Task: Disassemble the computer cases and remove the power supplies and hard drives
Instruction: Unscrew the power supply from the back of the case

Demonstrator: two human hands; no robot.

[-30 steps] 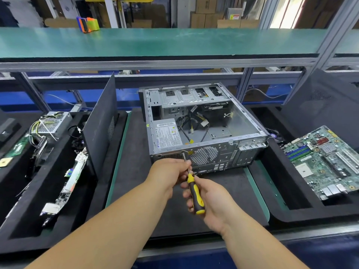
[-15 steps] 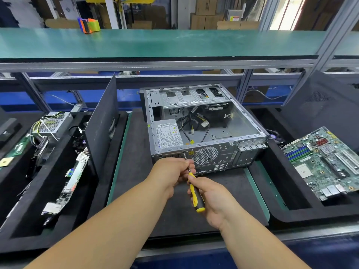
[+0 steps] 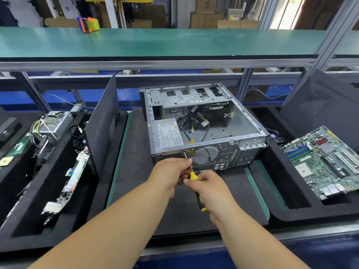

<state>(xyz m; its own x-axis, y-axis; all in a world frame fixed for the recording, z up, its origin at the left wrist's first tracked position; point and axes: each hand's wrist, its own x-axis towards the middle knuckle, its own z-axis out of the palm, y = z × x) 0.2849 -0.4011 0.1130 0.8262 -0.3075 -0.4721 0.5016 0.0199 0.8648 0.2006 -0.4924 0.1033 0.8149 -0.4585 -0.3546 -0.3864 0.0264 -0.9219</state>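
Both hands on a screwdriver point(image 3: 194, 177) at the rear panel of the open computer case point(image 3: 206, 131).

Right hand point(image 3: 210, 188) wraps the yellow-black handle, forearm angled up from the lower right. Left hand point(image 3: 171, 174) pinches the metal shaft just ahead of the handle; the tip meets the case's rear panel beside the fan grille. The power supply point(image 3: 169, 133) sits inside the case at its near-left corner. The case lies on a dark mat point(image 3: 136, 162); bare mat shows left of the case and in front of it. A motherboard point(image 3: 324, 162) lies well right of the case.
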